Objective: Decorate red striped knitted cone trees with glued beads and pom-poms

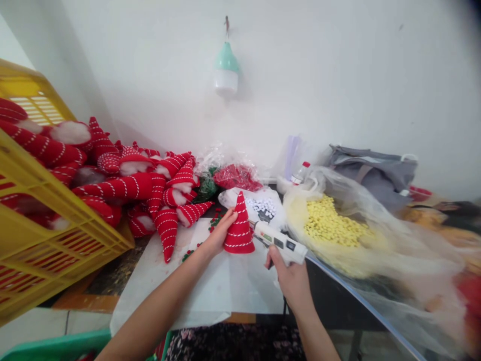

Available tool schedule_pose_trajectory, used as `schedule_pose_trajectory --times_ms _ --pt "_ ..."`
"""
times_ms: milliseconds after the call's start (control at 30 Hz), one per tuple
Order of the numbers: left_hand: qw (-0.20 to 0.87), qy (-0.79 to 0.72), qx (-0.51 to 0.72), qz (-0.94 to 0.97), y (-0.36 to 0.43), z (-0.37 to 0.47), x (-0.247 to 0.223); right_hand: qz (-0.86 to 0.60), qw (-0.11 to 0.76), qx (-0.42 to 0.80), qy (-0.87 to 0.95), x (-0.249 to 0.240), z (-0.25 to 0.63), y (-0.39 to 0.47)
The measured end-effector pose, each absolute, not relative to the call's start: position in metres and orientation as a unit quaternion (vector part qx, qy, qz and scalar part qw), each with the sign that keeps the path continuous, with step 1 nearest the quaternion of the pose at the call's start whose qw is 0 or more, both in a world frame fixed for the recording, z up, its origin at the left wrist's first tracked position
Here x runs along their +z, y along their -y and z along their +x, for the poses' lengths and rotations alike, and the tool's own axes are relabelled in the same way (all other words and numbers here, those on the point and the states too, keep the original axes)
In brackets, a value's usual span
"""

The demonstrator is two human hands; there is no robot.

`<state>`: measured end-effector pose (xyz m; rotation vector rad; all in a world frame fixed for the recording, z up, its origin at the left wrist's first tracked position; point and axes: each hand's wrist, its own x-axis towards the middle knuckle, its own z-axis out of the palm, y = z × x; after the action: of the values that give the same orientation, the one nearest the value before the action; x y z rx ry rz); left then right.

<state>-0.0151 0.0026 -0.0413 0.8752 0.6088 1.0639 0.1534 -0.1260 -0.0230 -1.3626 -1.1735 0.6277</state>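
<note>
My left hand [221, 231] is closed on the left side of a red cone-shaped hat [239, 230] with white stitched stripes, its tip pointing up. In my right hand [291, 273] is a white glue gun [280, 241], gripped by its handle. Its nozzle points left at the right side of the hat; whether it touches the cloth I cannot tell. White paper [210, 286] lies under both hands. Small green and red pieces [190, 253] rest on the paper to the left. Behind the hat sits a bag of small white pieces [263, 206].
A yellow crate [48, 235] leans at the left, spilling several striped red hats [124, 188]. At the right stands a clear bag of yellow pieces [330, 220]. A small bottle [300, 173] and a grey bag [372, 175] are behind. A bulb lamp [226, 70] hangs on the wall.
</note>
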Motion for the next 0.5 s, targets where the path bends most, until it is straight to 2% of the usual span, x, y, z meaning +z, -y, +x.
schedule_pose_trajectory --times_ms 400,500 --pt "0.735 -0.281 0.489 0.376 -0.005 -0.016 -0.044 -0.586 0.577 0.280 0.495 -0.024 0.152 0.128" --pt "0.742 -0.285 0.492 0.354 -0.005 -0.016 -0.042 -0.603 0.581 0.235 0.494 -0.032 0.154 0.126"
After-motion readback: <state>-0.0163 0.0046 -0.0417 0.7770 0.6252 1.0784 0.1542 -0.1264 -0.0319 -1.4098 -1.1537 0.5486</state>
